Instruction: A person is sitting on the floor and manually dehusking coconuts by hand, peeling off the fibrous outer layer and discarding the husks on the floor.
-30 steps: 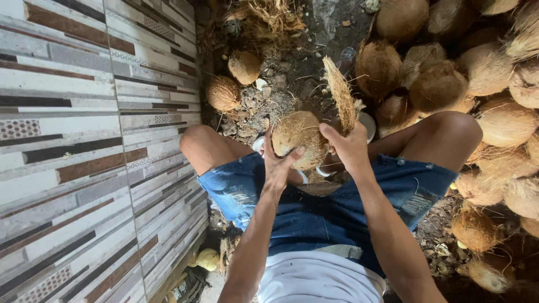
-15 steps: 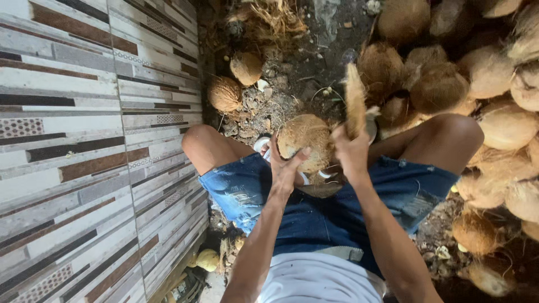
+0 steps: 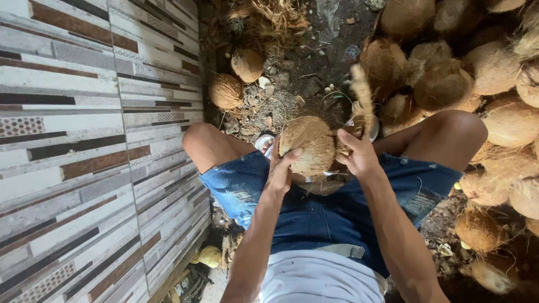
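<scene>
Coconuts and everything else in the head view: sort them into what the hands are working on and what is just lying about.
In hand:
- coconut, steadied by the left hand
- husk strip, gripped by the right hand

Lying about:
- pile of coconuts on the right
- two loose coconuts by the tiled wall
- dry husk fibres
- yellow object, unclear what

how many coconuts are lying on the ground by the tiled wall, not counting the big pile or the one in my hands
2: one coconut lies close to the tiled wall, another just beyond it. More may hide under the husk fibres.

no packages, labels, signs, screens
</scene>
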